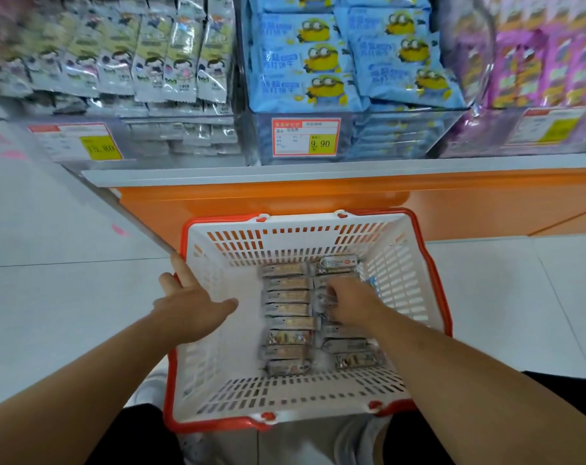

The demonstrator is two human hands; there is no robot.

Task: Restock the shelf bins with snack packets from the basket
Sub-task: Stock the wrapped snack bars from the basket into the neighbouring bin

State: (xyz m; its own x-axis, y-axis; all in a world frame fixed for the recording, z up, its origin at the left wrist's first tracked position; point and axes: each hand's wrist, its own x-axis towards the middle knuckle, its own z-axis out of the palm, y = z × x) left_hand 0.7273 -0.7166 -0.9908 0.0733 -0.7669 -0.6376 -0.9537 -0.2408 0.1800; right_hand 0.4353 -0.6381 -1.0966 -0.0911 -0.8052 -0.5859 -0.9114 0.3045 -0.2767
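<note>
A white basket (415,263) with an orange rim stands on the floor in front of the shelf. Inside lie several silvery snack packets (288,310) in two rows. My left hand (187,303) rests with straight fingers over the basket's left rim. My right hand (348,303) reaches down into the basket, its fingers curled on packets in the right row. Above, clear shelf bins hold grey-white packets (144,58), blue packets (335,58) with a yellow cartoon figure, and purple packets (546,62).
Price labels (305,137) hang on the bin fronts. An orange shelf base (318,196) stands just behind the basket. White tiled floor (50,297) lies to both sides. My dark-clothed legs and light shoes show under the basket's near edge.
</note>
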